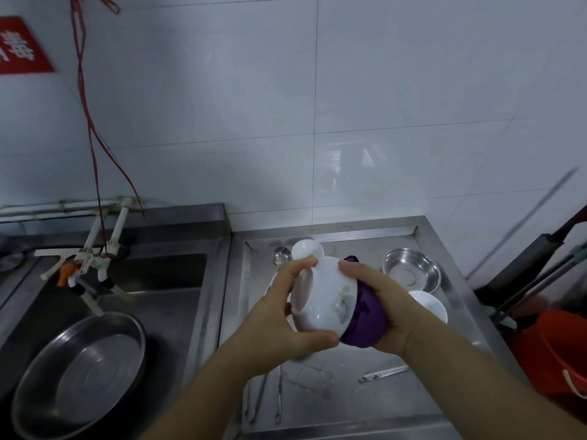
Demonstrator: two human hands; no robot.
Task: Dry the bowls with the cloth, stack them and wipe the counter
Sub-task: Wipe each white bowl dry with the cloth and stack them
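A white bowl [320, 296] is held on its side above the steel counter [397, 404], its foot turned left. My left hand [279, 315] grips it by the foot and lower wall. My right hand [381, 300] holds a purple cloth [365, 319] bunched into the bowl's mouth, fingers over the rim. Another white bowl [428, 304] sits on the counter to the right, a steel bowl [413, 269] behind it. A small white dish [306, 249] lies just behind the held bowl.
A metal ladle [281, 255] lies at the counter's back, tongs [263, 395] and a flat metal tool [382, 373] near the front. A sink at left holds a steel basin [79, 373] under a tap [92, 265]. A red bucket [556, 350] stands at right.
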